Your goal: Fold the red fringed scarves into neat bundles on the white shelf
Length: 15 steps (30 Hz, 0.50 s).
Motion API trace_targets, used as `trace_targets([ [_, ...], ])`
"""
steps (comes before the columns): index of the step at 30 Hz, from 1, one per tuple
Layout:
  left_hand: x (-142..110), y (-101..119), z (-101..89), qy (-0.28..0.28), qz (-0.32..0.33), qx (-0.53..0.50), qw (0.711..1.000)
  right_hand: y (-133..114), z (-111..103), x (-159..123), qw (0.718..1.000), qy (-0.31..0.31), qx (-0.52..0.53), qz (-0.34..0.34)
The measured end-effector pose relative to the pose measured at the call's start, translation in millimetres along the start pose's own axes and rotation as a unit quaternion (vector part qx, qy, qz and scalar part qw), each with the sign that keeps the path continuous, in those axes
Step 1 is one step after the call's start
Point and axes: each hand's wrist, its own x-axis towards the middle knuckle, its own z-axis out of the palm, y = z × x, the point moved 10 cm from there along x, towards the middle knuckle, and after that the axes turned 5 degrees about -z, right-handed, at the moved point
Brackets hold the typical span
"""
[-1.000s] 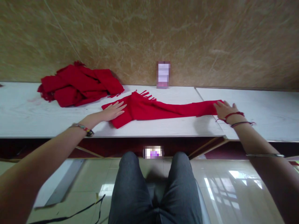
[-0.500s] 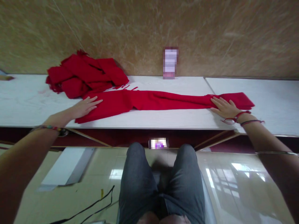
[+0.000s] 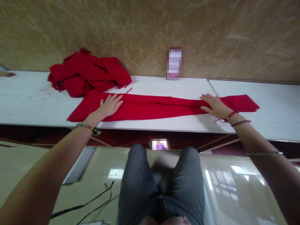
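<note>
A long red scarf [image 3: 150, 107], folded lengthwise, lies across the white tabletop [image 3: 164, 125] in front of me. My left hand [image 3: 110, 104] rests flat on its left part, fingers spread. Farther right, my right hand [image 3: 215, 104] presses flat on the narrower stretch, its fingers also spread. The cloth is wider at the left and creased along the middle toward the right hand. Behind its left part sits a crumpled heap of red fringed scarves [image 3: 91, 73], with a few fringe threads reaching the tabletop.
A blurred-out upright item [image 3: 174, 64] stands against the brown marbled wall [image 3: 140, 34]. Below the tabletop, a small blurred-out bright item [image 3: 159, 144] sits on the shelf edge. A dark strap [image 3: 93, 198] and a grey-white panel [image 3: 79, 165] are on the tiled floor.
My left hand has moved right along the scarf, away from its left end. My right hand has shifted slightly left. The scarf's middle now lies wider and flatter.
</note>
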Motion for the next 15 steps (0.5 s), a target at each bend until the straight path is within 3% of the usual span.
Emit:
trace_targets([
  [3, 0.2, -2.5, 10.8, -0.026, -0.036, -0.005, 0.999, -34.5, 9.5, 25.5, 0.999, 0.022, 0.02, -0.026],
  [5, 0.7, -10.5, 13.4, -0.04, -0.062, -0.005, 0.997, -43.9, 18.6, 36.4, 0.999, 0.032, 0.035, -0.025],
  [10, -0.2, -26.9, 10.3, -0.041, -0.131, -0.011, 0.99, -36.4, 25.2, 41.0, 0.996, 0.066, 0.061, 0.015],
  [15, 10.3, -16.9, 2.8, -0.056, -0.12, -0.012, 0.991, -33.5, 17.3, 42.6, 0.995, 0.075, 0.055, 0.028],
])
